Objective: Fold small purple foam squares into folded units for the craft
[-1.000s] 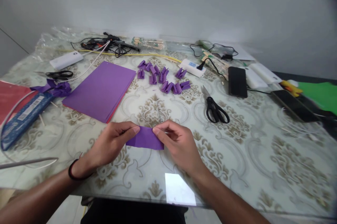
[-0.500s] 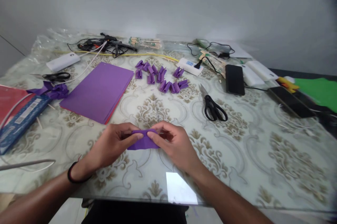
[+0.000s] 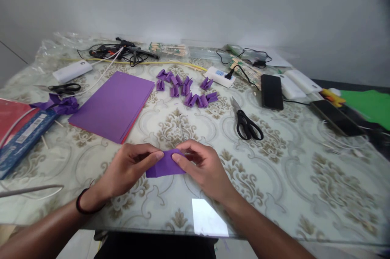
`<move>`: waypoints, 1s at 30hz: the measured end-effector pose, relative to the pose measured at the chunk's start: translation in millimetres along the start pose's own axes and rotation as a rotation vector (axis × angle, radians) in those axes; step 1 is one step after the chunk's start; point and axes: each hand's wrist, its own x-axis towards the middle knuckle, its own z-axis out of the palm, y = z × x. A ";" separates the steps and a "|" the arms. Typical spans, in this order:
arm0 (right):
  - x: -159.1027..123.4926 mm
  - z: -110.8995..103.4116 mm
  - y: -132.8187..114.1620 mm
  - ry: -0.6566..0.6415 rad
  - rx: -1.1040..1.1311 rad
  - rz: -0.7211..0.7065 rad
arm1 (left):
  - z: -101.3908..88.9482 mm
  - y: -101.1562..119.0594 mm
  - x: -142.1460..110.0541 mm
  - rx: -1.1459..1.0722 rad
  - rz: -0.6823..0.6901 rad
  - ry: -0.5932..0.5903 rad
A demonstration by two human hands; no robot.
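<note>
A small folded purple paper piece (image 3: 164, 165) lies between my hands near the table's front edge. My left hand (image 3: 128, 169) pinches its left side with thumb and forefinger. My right hand (image 3: 204, 167) grips its right side, fingers curled over the fold. Farther back lie several small folded purple paper pieces (image 3: 185, 88) in a loose group. A stack of purple sheets (image 3: 114, 104) rests to the back left of my hands.
Black scissors (image 3: 246, 123) lie to the right of the hands. A second pair of scissors (image 3: 63, 87), a purple bow (image 3: 61, 104), a blue box (image 3: 24, 139), a power strip (image 3: 221, 76), phones (image 3: 271, 90), cables and a glue gun (image 3: 122, 50) ring the patterned table (image 3: 304, 178).
The flat purple strip has been folded narrower between my fingers. Both hands have drawn closer together. The view shifted slightly.
</note>
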 end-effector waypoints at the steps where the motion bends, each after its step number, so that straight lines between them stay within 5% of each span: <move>1: 0.0 0.2 0.8 0.021 0.000 -0.011 | 0.6 -0.2 0.3 0.000 0.019 0.015; 13: -3.1 5.7 4.6 0.258 -0.239 -0.433 | 12.6 -5.2 -5.3 0.298 0.557 0.259; 24: -2.5 6.3 5.0 0.122 -0.179 -0.174 | 12.5 -7.6 -10.5 0.501 0.583 0.333; 30: -3.1 7.2 4.5 0.128 -0.194 -0.191 | 11.3 -8.6 -8.8 0.486 0.591 0.297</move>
